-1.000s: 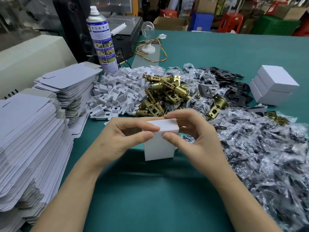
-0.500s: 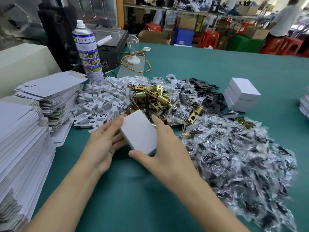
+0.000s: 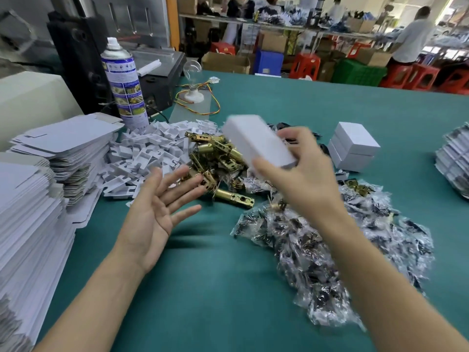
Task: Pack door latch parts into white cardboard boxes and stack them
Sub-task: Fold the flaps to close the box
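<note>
My right hand (image 3: 302, 174) grips a closed white cardboard box (image 3: 256, 141), blurred and tilted, lifted above the pile of brass door latches (image 3: 215, 161). My left hand (image 3: 160, 212) is open, palm up, fingers spread, holding nothing, just left of the latches. A small stack of closed white boxes (image 3: 352, 146) sits on the green table to the right of the held box. One brass latch (image 3: 236, 198) lies apart at the pile's near edge.
Stacks of flat white box blanks (image 3: 33, 199) fill the left side. White plastic inserts (image 3: 142, 156) lie heaped behind my left hand. Clear bags of dark parts (image 3: 330, 237) spread at right. A spray can (image 3: 124, 82) stands at back left. Bare green table (image 3: 203, 288) lies near me.
My right hand has lifted the box up and to the right, away from my left hand. My left hand has let go and opened.
</note>
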Tool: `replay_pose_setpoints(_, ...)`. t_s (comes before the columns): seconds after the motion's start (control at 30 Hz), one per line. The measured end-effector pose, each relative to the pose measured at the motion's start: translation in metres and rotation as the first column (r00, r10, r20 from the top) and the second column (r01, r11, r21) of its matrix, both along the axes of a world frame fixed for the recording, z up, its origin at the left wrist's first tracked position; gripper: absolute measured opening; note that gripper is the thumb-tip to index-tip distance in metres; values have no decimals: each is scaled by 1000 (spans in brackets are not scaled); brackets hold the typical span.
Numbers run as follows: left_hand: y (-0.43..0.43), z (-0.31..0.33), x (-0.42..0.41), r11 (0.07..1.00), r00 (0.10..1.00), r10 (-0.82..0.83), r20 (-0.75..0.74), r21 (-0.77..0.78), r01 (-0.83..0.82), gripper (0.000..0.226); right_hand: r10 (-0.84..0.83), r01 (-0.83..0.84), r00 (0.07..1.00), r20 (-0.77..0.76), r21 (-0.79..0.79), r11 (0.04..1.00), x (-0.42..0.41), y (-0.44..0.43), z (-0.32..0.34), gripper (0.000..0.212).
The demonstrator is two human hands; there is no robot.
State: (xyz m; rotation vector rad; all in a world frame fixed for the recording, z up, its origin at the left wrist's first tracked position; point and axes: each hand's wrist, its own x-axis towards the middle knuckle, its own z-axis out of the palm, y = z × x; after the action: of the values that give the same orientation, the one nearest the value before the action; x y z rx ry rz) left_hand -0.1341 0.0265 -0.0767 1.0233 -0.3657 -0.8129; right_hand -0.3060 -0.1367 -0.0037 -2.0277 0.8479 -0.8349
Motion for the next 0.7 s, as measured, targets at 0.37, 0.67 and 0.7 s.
replay_pose_setpoints(0.37, -5, -19, 0, 993, 972, -99, 213, 83, 83, 53, -533, 511, 825, -185, -157, 845, -37, -205, 5, 64)
replay_pose_setpoints(0.67, -8, -22, 0, 987, 952, -144, 272, 106, 119, 52, -574, 559, 736, -360, -157, 814, -55, -267, -7, 64)
replay_pose_setpoints(0.7, -8, -22, -1, 986, 952, -148, 270, 113, 122, 54, -565, 553, 736, -372, -151, 820, -54, -268, -11, 66)
